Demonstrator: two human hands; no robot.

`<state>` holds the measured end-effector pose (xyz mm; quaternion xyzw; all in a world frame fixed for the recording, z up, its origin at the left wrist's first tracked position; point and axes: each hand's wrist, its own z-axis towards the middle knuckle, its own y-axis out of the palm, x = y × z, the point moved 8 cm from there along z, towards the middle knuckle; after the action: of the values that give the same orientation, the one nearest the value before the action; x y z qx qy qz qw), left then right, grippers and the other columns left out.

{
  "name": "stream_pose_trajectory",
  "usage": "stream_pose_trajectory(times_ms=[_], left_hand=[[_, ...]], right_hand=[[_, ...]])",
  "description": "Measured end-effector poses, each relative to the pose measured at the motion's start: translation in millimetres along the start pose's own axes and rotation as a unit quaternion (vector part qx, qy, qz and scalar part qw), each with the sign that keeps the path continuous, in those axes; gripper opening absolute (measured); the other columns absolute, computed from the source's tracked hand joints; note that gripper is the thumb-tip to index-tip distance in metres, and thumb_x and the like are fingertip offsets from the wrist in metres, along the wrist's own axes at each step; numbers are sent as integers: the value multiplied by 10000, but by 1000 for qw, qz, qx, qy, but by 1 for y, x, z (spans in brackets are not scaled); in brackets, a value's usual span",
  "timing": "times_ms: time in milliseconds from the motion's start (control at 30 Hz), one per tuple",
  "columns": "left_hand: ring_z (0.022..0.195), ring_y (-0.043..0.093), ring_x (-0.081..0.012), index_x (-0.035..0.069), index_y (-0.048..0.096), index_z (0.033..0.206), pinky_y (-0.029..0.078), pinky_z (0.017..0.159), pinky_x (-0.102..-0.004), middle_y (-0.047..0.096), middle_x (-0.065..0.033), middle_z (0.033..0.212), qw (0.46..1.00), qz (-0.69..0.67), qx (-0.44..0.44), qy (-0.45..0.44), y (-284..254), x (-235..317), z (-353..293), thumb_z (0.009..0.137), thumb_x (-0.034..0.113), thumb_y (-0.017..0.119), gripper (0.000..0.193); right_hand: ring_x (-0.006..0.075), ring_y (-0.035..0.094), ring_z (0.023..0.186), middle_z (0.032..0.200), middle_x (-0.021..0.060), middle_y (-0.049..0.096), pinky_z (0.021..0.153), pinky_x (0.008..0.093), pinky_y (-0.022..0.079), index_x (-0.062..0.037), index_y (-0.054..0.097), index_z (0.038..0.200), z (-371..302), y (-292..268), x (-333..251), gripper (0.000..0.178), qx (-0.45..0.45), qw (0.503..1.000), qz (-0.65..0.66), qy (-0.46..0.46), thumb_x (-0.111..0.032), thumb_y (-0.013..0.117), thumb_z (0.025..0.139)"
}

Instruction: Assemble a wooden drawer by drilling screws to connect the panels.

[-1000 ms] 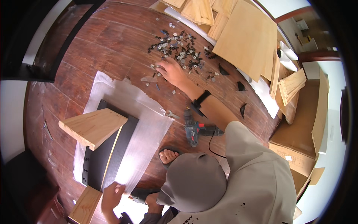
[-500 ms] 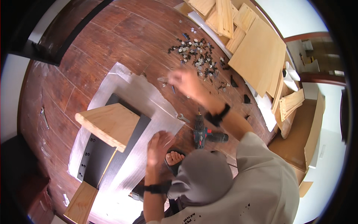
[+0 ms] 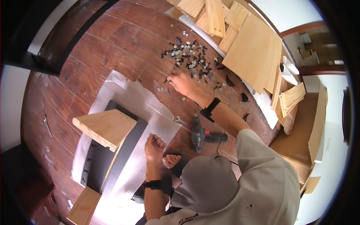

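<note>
My right hand [image 3: 180, 84] reaches forward over the floor with its fingers pinched together. A tiny dark piece shows at the fingertips, too small to name. Just beyond that hand spreads a scattered pile of screws and fittings [image 3: 193, 60]. My left hand [image 3: 154, 148] hovers over the white foam sheet [image 3: 120, 84], its fingers curled; what they hold, if anything, cannot be made out. To its left, a dark panel [image 3: 129, 148] lies on the sheet, with pale wooden boards [image 3: 107, 125] standing on it. A cordless drill [image 3: 197, 133] and a wrench [image 3: 180, 120] lie between my arms.
Wooden panels [image 3: 255, 52] are stacked at the far right, beside an open cardboard box [image 3: 296, 131]. Black triangular pieces [image 3: 229, 80] rest near the stack. Another metal tool [image 3: 47, 125] lies on the floor at the left. A black frame [image 3: 41, 62] stands at the far left.
My right hand has steadied, drawn in slightly, with fingers pinched low over the floor. My left fingers have curled in. The whole view has shifted slightly.
</note>
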<state>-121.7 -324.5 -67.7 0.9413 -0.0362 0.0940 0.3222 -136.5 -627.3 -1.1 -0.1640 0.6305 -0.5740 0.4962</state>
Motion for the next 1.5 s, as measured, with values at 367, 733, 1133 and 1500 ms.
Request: stream_pose_trajectory(times_ms=[367,733,1133,1500], left_hand=[[636,418,-144,123,518,847,414,667,-319,433,6,687,998,41,38,10,3,-2,-12,976,318,519,233],[862,600,-239,30,581,1073,509,838,-416,618,-88,944,998,-50,37,33,43,-12,-5,1007,277,453,286],[680,532,-154,24,559,1148,474,678,-314,595,-75,894,993,105,-33,33,64,-30,7,959,240,551,287],[557,340,-81,34,564,1029,307,531,-261,412,26,643,989,-8,-119,85,60,17,-15,981,400,540,369]], right_hand=[[355,690,817,908,199,670,630,404,585,7,688,815,3,41,-59,112,-81,993,-84,28,-71,617,775],[317,668,798,880,169,673,741,388,542,-63,709,947,-69,-6,-100,197,-134,952,274,14,-129,713,761],[356,536,1086,1152,141,578,912,453,429,-139,442,1399,-289,-55,-33,806,-103,969,-46,221,-72,703,638],[196,649,835,885,71,655,739,323,501,-93,533,1254,-221,-74,-30,544,-120,953,249,126,-89,747,754]])
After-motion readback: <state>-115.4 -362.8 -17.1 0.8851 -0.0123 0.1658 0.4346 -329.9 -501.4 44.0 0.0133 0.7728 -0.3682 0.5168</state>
